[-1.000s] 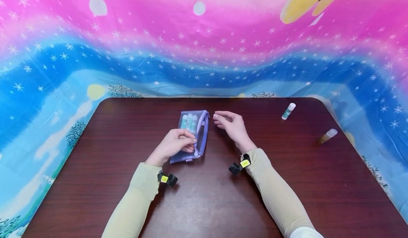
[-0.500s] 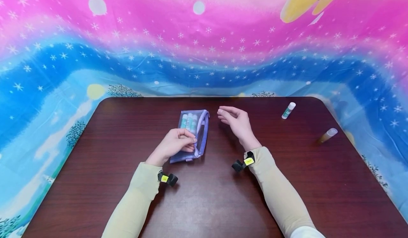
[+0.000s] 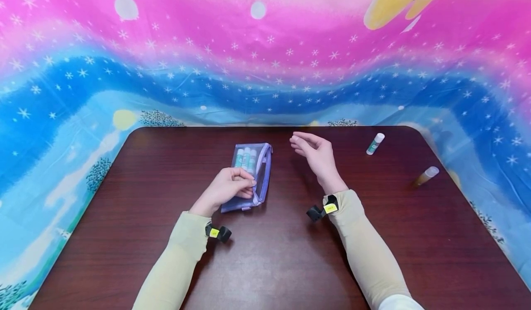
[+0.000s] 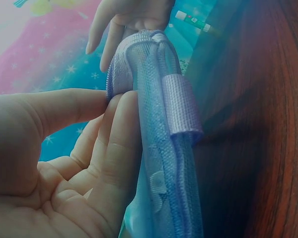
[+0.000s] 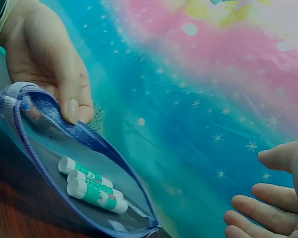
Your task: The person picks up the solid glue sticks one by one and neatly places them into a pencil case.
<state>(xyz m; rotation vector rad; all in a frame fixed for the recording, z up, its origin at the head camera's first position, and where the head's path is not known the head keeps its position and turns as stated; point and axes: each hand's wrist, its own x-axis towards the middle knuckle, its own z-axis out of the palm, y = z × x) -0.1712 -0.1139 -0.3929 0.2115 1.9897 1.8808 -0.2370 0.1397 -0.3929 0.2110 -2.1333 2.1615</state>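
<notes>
A purple mesh zipper pouch (image 3: pixel 232 203) lies on the table with its zipped mouth gaping toward the right. Inside it rest three glue sticks (image 5: pixel 100 194), white-capped with green labels, side by side. My left hand (image 3: pixel 227 187) pinches the upper edge of the pouch's mouth between thumb and fingers, as the left wrist view shows up close. To the right of the pouch, my right hand (image 3: pixel 318 158) hovers above the table, holding nothing, its fingers loosely extended and apart from the pouch.
One more glue stick (image 3: pixel 375 144) stands or leans at the back right of the dark wooden table (image 3: pixel 124 217). Another stick with a brownish body and pale cap (image 3: pixel 427 176) is nearer the right edge. A colourful printed cloth (image 3: pixel 232 93) hangs around the table.
My right hand has moved away from the pouch, to the right and toward the back. The left hand and the pouch have stayed in place.
</notes>
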